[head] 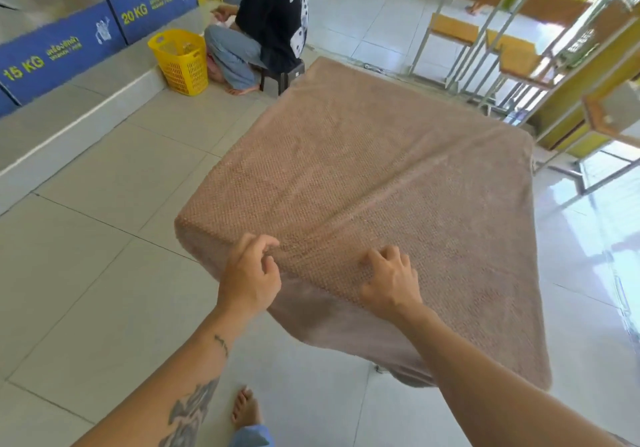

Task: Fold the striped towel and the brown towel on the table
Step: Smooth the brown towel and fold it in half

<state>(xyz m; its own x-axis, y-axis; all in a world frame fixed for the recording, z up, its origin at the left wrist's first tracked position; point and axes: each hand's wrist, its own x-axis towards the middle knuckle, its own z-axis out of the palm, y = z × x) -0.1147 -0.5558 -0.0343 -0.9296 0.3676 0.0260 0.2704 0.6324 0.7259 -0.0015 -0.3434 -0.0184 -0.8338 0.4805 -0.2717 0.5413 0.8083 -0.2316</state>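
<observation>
Brown towel (381, 169) first: it lies opened out full and covers the whole table, so no tabletop shows anywhere. Its near edge hangs over the side toward the person folding, and one corner droops low on their right. A soft crease runs from between the hands up across the cloth toward the far right edge. I can't spot the striped towel from here.

Along the left wall stands a row of washing machines (69, 48) with blue weight labels. Across the room, wooden chairs (502, 31) on metal frames are crowded together. Another person (270, 14) in a dark printed shirt sits on a low stool beyond the table, with a yellow laundry basket (180, 62) just beside them.

Both hands are at the near edge of the towel, close together. The left hand (249, 277) has its fingers curled, thumb and forefinger nipping the cloth where it bends over the table's edge. The right hand (391, 280) sits on top with its fingers bent and the tips dug into the pile, gathering a pinch of fabric.

To me this looks like the very start of the brown towel's first fold, with nothing doubled over yet. The next move seems to call for a firm hold on that near edge, with the hands spread wider toward the corners. Then the edge can be lifted and carried across to the far edge with the sides kept square.
</observation>
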